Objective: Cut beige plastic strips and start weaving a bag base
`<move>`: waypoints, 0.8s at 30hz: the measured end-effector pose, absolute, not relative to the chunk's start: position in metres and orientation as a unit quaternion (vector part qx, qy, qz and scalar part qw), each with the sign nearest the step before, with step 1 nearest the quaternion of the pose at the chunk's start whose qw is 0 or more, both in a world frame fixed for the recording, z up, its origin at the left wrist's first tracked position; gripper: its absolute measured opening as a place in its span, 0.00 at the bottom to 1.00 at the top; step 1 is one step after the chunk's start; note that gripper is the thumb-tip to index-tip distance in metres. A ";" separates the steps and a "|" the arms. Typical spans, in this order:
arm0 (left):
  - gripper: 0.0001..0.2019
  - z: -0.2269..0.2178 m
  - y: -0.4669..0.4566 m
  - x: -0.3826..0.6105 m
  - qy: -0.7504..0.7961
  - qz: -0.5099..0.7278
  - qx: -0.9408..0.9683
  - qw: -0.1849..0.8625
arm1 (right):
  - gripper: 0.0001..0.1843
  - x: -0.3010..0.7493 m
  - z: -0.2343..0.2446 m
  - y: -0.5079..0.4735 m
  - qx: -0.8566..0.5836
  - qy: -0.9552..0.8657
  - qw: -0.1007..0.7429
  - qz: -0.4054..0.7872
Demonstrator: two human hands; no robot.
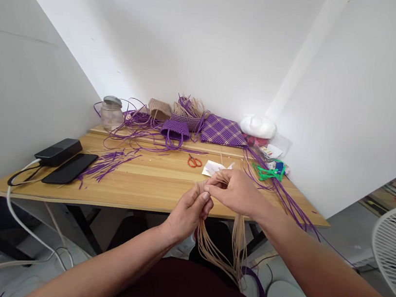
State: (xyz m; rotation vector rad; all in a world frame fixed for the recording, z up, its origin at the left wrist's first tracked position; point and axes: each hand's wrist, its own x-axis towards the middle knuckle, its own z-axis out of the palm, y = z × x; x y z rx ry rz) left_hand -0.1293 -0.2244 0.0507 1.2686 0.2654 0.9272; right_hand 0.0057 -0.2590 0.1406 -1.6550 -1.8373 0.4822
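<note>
Both hands meet just past the table edge, pinching one bundle of tan strips. The left hand grips at 7 o'clock of the right hand, fingers touching. The strips' long axis hangs toward 6 o'clock, into the lap; scissors lie at 12.

No lettering reads anywhere here. The packets by the wall show print, but it's far too small.

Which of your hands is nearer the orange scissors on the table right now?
Right. The right hand is just in front and to the right of the orange scissors; the left hand sits lower, nearer the table edge. Both hold beige strips.
</note>
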 end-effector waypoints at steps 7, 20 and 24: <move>0.12 0.047 -0.224 -0.128 0.118 0.410 0.569 0.703 | 0.06 0.004 0.141 -0.261 -0.619 -0.725 0.283 0.105; 0.22 0.054 -0.223 -0.132 0.133 0.418 0.486 0.755 | 0.16 0.018 0.139 -0.255 -0.591 -0.698 0.369 0.162; 0.29 0.053 -0.222 -0.130 0.120 0.421 0.495 0.750 | 0.21 0.013 0.140 -0.258 -0.557 -0.718 0.326 0.260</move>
